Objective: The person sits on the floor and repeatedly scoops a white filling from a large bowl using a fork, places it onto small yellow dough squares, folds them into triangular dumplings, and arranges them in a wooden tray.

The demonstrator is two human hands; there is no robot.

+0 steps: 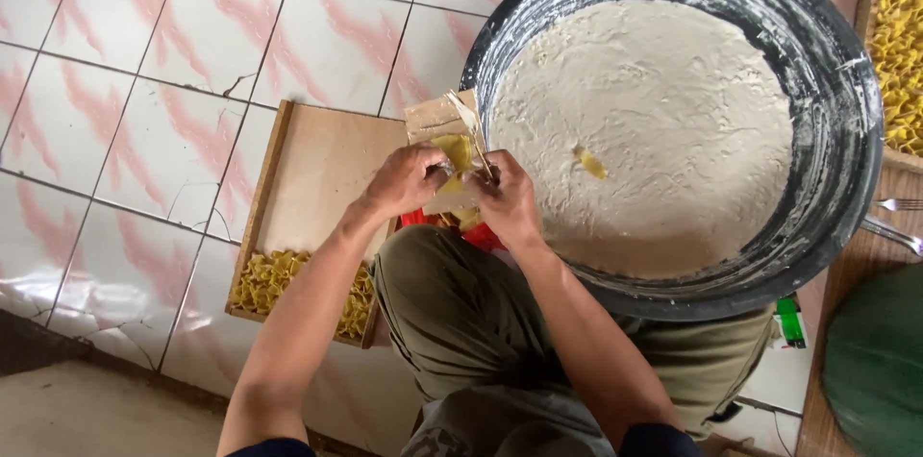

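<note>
Together, both hands' (404,178) grip pinches a thin, yellow, folded dough wrapper (455,151).

Soft, even daylight, faint shadows, mild glare on the tiles (192,34), slight overall blur.

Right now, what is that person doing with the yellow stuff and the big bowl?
A person sits over a tiled floor, and both hands work a small yellow wrapper together. The left hand pinches one side and the right hand holds the other, along with a thin stick. Beside them a big dark basin holds pale paste, with one yellow bit lying on it. A wooden tray by the knee has a pile of folded yellow pieces at its near end.
</note>
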